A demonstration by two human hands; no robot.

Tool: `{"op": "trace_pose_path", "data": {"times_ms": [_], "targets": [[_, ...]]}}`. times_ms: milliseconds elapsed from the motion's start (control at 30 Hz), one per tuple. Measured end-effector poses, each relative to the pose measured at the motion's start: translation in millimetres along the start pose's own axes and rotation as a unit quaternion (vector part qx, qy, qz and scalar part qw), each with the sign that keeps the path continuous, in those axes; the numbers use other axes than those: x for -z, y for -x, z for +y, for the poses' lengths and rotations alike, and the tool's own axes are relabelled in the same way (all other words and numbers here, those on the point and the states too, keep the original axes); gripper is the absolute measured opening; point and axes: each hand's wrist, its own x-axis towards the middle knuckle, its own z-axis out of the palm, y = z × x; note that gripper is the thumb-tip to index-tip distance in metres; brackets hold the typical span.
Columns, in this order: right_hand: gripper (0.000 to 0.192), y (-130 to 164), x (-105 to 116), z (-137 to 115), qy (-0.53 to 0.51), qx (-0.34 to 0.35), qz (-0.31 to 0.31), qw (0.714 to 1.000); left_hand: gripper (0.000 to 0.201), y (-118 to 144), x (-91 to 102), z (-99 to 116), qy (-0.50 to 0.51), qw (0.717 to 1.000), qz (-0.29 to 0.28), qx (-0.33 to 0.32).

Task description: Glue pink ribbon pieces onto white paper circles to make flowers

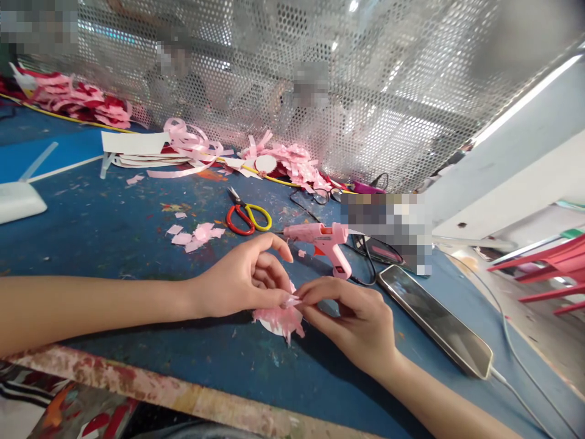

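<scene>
Both hands meet above a white disc (273, 325) partly covered with pink ribbon petals (280, 317), which lies on the blue tabletop. My left hand (256, 274) pinches a small pink ribbon piece (291, 300) between thumb and a finger. From the other side, my right hand (350, 311) grips the same piece with its fingertips. Just beyond the hands lies a pink glue gun (315, 235) on its side, nozzle toward the left. Scissors (247, 218) with one red and one yellow handle lie left of it. Small cut ribbon squares (198, 236) are scattered nearby.
A phone (436, 320) with a cable lies at right. Against the perforated metal screen (256, 73) sit pink petal piles (292, 161), curled ribbon (189, 140) and white card strips (137, 146). A white device (21, 201) stands at far left; red chairs (548, 262) are at right.
</scene>
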Motion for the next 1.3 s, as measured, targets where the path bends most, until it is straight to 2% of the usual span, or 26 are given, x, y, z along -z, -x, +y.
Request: {"op": "trace_pose_path", "data": {"times_ms": [200,433,600,833,1100,1300], "targets": [[0.029,6.8,-5.9,2.2,-0.044,-0.043,0.062,0.996,0.03,0.5,2.2,-0.2,-0.033,0.999,0.018,-0.038],[0.039,9.5,-6.6,-0.1,-0.026,-0.025,0.065,0.997,0.033,3.7,1.8,-5.5,-0.091,0.992,0.006,-0.089],[0.04,10.5,-7.4,0.6,0.013,-0.004,0.066,0.998,0.033,4.4,0.4,-5.4,-0.113,0.987,0.009,-0.115],[0.038,10.3,-8.5,1.2,0.015,0.003,0.079,0.997,0.033,6.4,0.3,-6.3,-0.136,0.982,0.004,-0.132],[0.036,10.6,-7.7,-1.6,0.042,0.018,0.064,0.997,0.033,6.5,0.1,-6.0,-0.157,0.977,0.008,-0.143],[0.027,8.9,-7.5,-4.0,0.089,0.032,0.042,0.995,0.037,6.6,-0.9,-6.7,-0.224,0.961,0.004,-0.16]]}}
